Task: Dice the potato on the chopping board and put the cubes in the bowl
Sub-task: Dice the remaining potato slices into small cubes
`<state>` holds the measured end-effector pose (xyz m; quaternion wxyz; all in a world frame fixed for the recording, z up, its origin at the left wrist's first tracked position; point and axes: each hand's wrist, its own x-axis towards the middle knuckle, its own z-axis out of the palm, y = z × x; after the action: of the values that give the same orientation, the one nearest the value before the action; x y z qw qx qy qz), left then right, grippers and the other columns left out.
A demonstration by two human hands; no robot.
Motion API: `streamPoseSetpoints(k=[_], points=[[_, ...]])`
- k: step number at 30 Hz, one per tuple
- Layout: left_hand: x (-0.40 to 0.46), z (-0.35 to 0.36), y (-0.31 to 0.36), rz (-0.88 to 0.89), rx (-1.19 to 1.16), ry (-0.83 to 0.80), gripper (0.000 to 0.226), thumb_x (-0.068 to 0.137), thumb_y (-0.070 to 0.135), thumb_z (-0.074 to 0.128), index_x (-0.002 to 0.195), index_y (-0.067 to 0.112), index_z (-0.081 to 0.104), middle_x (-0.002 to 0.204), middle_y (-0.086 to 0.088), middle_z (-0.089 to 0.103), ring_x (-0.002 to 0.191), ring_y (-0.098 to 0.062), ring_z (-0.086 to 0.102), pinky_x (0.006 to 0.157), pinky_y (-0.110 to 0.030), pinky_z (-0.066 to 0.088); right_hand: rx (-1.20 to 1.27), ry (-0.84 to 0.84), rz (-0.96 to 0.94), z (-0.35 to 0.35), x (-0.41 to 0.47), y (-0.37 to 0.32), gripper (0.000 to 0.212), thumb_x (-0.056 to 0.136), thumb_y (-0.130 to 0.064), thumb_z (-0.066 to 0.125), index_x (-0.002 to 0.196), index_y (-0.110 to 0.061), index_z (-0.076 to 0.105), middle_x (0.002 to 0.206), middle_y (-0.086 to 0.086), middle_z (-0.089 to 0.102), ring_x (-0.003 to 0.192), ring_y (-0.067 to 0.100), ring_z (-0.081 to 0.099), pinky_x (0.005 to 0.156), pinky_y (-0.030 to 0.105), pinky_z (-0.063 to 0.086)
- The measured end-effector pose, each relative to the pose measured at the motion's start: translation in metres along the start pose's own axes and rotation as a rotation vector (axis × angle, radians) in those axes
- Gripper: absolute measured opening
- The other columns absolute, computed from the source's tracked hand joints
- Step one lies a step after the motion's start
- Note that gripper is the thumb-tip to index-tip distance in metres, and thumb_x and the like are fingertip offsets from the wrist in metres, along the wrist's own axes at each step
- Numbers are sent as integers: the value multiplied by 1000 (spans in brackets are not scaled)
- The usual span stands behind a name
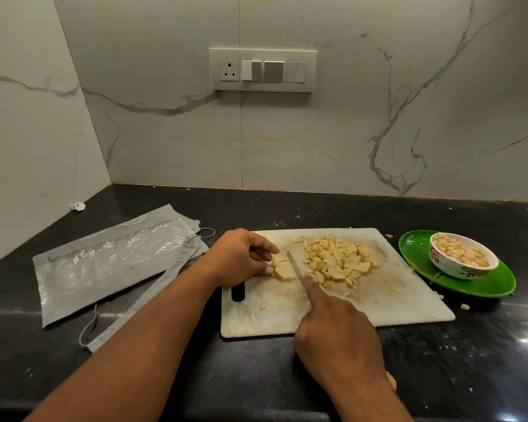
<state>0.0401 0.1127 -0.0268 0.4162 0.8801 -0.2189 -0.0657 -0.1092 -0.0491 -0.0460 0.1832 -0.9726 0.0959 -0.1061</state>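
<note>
Black counter (134, 376); our left hand (241, 257) pinches last potato piece (283, 270), right hand (336, 333) grips knife (294, 268) mid-dicing; next, cubes (337, 260) go to bowl (462, 255).

grey pouch (110, 263) left on counter | green plate (497, 284) right | switch panel (262, 70) on wall

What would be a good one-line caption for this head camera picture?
Left hand steadies a potato piece while the right hand cuts with a knife.
</note>
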Motion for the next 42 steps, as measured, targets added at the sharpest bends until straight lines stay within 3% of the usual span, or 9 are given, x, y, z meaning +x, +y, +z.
streamPoseSetpoints(k=[5, 10, 15, 22, 31, 36, 42], points=[[0, 0, 0, 27, 44, 82, 37, 79, 23, 90, 113, 31, 78, 97, 12, 74, 82, -3, 71, 78, -18, 58, 32, 11, -4, -2, -1, 0, 64, 95, -29, 33, 157, -38, 18, 114, -7, 62, 93, 16, 54, 72, 31, 38], [-2, 11, 1, 82, 157, 18, 66, 69, 56, 91, 130, 41, 69, 124, 18, 66, 111, -2, 60, 94, -30, 57, 33, 17, -5, -8, -3, -4, 62, 96, -29, 33, 156, -39, 23, 118, -6, 64, 100, 18, 59, 79, 33, 46], [1, 18, 5, 108, 212, 27, 33, 76, 44, 90, 106, 30, 83, 113, 15, 73, 97, -1, 66, 90, -26, 58, -9, 27, -29, -11, 1, -4, 62, 95, -28, 34, 155, -38, 27, 115, -5, 65, 97, 17, 60, 79, 32, 46], [6, 20, 8, 39, 196, 18, 26, 75, 39, 92, 96, 26, 85, 94, 14, 75, 91, -3, 69, 89, -31, 60, -43, -3, -34, -14, 4, -13, 64, 91, -25, 36, 154, -34, 32, 120, 0, 65, 101, 21, 60, 83, 35, 48], [6, 19, 10, -6, 134, 10, 24, 73, 36, 93, 92, 26, 84, 105, 11, 77, 92, 0, 68, 92, -26, 57, -114, -148, 5, -52, -48, -14, 65, 93, -33, 37, 156, -40, 21, 124, -3, 63, 109, 20, 59, 93, 36, 47], [0, 17, 4, 35, 121, 16, 18, 78, 33, 91, 95, 28, 84, 111, 12, 77, 95, 2, 68, 92, -23, 56, -102, -1, -15, -51, -27, -21, 63, 92, -26, 36, 154, -32, 30, 122, -1, 65, 104, 21, 61, 80, 34, 46], [1, 16, 2, 39, 124, 30, 13, 82, 24, 89, 95, 26, 85, 107, 10, 78, 95, 2, 70, 95, -26, 57, -74, -66, -22, -33, -9, -30, 61, 89, -22, 41, 150, -28, 40, 132, 0, 61, 114, 23, 57, 93, 36, 46]])
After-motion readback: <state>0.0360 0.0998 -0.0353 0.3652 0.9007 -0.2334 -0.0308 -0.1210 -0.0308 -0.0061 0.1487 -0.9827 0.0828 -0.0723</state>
